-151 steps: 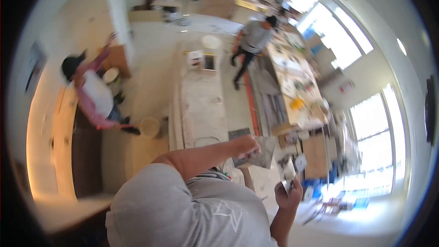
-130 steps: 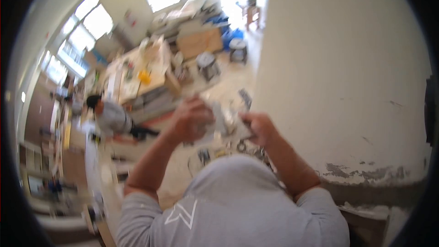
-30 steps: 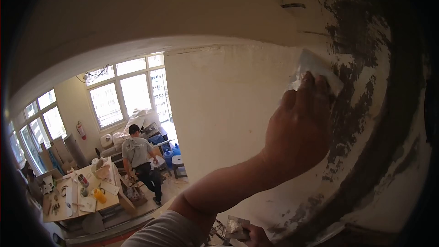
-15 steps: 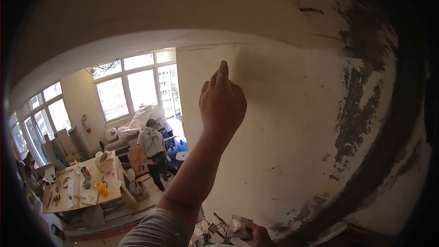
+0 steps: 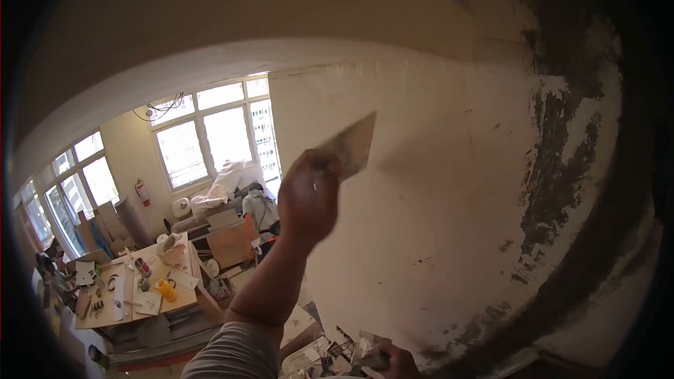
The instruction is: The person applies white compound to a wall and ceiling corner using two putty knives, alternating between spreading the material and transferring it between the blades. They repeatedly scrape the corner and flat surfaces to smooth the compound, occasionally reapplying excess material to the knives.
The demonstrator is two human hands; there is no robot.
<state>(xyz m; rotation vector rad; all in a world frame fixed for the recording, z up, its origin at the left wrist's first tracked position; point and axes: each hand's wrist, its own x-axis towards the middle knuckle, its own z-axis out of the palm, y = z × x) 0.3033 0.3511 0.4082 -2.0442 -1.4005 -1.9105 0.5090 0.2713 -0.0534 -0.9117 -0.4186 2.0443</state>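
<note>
- The wide flat blade [image 5: 356,146] is raised in front of the pale wall [image 5: 435,231], tilted, one corner pointing up and to the right. I see a soft shadow beside it on the wall and judge it lifted off the surface, though I can't confirm the gap.
- I expect it to feel light and thin: stiff across its width, perhaps springy at the free edge, and slippery where damp paste coats it. It shouldn't be fragile, but the edge could nick or bend. I'd take hold at the back, away from the working edge.
- My left hand [image 5: 310,196] is doing that, fingers curled firmly round the near end, the arm stretched up.
- My right hand [image 5: 402,363] sits low at the bottom of my view, partly cut off, grasping a smaller blade [image 5: 378,360]; its finger placement is hard to read.
- A pale lump of paste [image 5: 366,347] rests on that smaller blade. It looks soft and probably slides if tipped, so I'd want it kept level.
- Dark, ragged patches [image 5: 554,189] mark the wall further right.
- Well apart on the left, a cluttered workbench [image 5: 177,247] carries a yellow bottle [image 5: 166,290]; a co-worker [image 5: 262,209] bends beyond it.
</note>
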